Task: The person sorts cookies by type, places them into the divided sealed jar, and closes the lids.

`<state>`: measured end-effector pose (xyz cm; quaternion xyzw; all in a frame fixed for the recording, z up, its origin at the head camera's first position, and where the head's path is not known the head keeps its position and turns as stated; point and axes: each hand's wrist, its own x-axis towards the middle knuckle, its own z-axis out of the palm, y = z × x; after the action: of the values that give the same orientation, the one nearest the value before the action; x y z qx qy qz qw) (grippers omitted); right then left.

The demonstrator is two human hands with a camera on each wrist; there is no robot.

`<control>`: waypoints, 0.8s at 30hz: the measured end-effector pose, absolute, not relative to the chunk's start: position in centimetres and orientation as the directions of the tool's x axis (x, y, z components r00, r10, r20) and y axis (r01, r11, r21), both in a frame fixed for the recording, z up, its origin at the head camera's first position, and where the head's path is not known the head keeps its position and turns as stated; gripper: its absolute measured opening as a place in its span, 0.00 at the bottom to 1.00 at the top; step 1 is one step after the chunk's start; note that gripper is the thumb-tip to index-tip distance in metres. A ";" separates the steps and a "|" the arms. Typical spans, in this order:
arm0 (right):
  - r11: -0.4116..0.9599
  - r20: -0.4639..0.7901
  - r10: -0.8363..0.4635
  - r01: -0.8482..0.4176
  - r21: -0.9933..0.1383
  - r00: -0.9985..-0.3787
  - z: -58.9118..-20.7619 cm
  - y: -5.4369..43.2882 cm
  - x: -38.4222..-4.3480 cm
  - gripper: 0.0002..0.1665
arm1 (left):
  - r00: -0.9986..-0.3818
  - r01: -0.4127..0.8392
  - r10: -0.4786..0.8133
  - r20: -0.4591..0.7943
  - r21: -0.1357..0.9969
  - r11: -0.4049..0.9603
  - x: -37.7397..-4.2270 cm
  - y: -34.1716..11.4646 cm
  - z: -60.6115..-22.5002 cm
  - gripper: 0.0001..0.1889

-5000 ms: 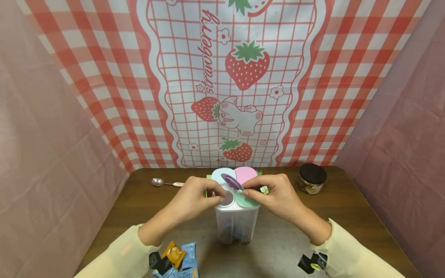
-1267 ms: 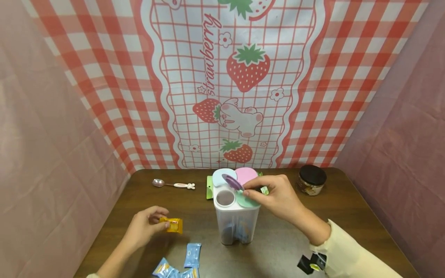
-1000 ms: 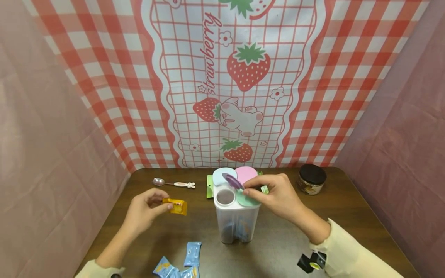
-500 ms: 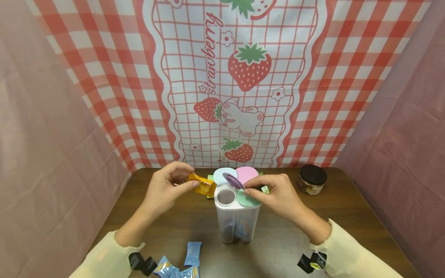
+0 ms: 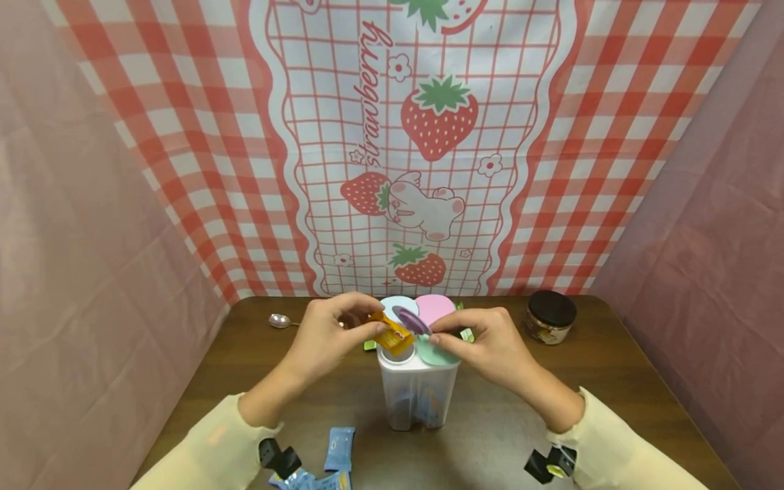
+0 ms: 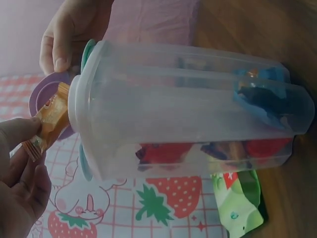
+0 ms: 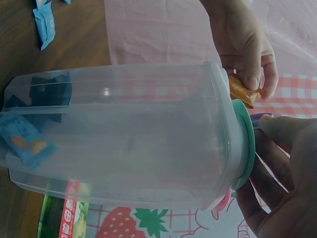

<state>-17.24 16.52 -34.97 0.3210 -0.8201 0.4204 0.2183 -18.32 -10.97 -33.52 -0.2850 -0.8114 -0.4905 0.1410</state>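
In the head view my left hand pinches an orange snack packet right over the uncovered round opening of a clear storage container. My right hand holds the raised purple lid of that opening between thumb and finger. Blue, pink and green lids cover the other compartments. Through the clear wall in the left wrist view, a blue packet lies at the bottom of one compartment and red packets sit in another.
Several blue packets lie on the table at front left, partly hidden by the left wrist camera. A spoon is at back left. A black-lidded jar stands at back right. A green package is behind the container.
My left hand left the container, took up the orange packet from the front left of the table, and brought it right and up over the opening. My right hand kept holding the purple lid.
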 end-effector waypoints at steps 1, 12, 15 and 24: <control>0.440 0.627 -0.344 -0.710 -0.549 -0.698 -35.0 16.5 -17.2 0.07 | -0.796 0.603 0.328 0.508 0.714 0.356 -18.3 -10.8 -33.6 0.11; 0.431 0.634 -0.347 -0.718 -0.547 -0.691 -34.9 16.5 -17.3 0.07 | -0.793 0.607 0.367 0.486 0.681 0.410 -18.1 -9.9 -33.9 0.09; 0.426 0.639 -0.348 -0.723 -0.544 -0.686 -34.9 16.6 -17.3 0.07 | -0.782 0.622 0.380 0.494 0.657 0.427 -18.1 -9.8 -34.0 0.08; 0.420 0.635 -0.351 -0.722 -0.550 -0.688 -35.1 16.6 -17.4 0.07 | -0.649 0.760 0.500 0.573 0.501 0.413 -18.4 -9.5 -34.3 0.09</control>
<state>-17.36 16.59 -35.10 0.3296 -0.8139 0.4259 0.2179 -18.35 -9.46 -34.30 -0.3828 -0.8234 -0.3831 0.1696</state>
